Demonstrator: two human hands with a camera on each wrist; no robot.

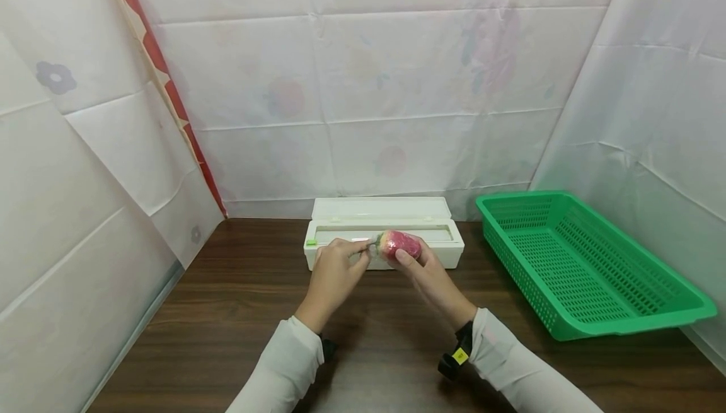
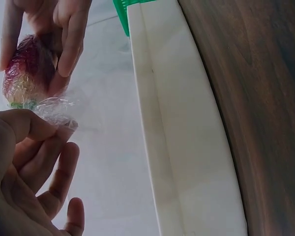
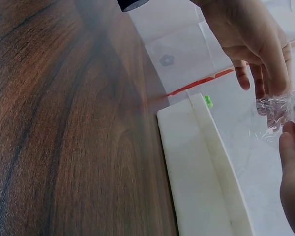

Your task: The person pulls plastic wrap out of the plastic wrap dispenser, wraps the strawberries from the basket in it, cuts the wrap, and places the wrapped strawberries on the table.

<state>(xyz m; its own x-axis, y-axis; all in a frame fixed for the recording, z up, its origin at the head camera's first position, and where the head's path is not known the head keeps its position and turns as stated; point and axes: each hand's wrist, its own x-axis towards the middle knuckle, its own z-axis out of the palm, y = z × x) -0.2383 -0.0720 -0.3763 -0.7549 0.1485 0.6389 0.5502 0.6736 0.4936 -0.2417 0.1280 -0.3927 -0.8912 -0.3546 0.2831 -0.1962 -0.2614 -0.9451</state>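
A red fruit or vegetable (image 1: 397,244), pale yellow and green toward one end, is wrapped in shiny clear cling film; its exact kind is unclear. My right hand (image 1: 432,279) grips its red end, thumb on the near side. With thumb and forefinger, my left hand (image 1: 333,274) pinches the gathered film tail (image 2: 58,112) at the green end. In the left wrist view the other left fingers are loosely bent. Both hands hold the wrapped piece above the front of a white cling film dispenser (image 1: 384,261), whose lid (image 1: 380,207) stands raised at the back.
A green slider (image 1: 311,243) sits at the dispenser's left end. To the right, a green perforated plastic basket (image 1: 518,277) stands on the dark wooden table (image 1: 227,325). White patterned sheeting (image 1: 374,85) walls the back and both sides.
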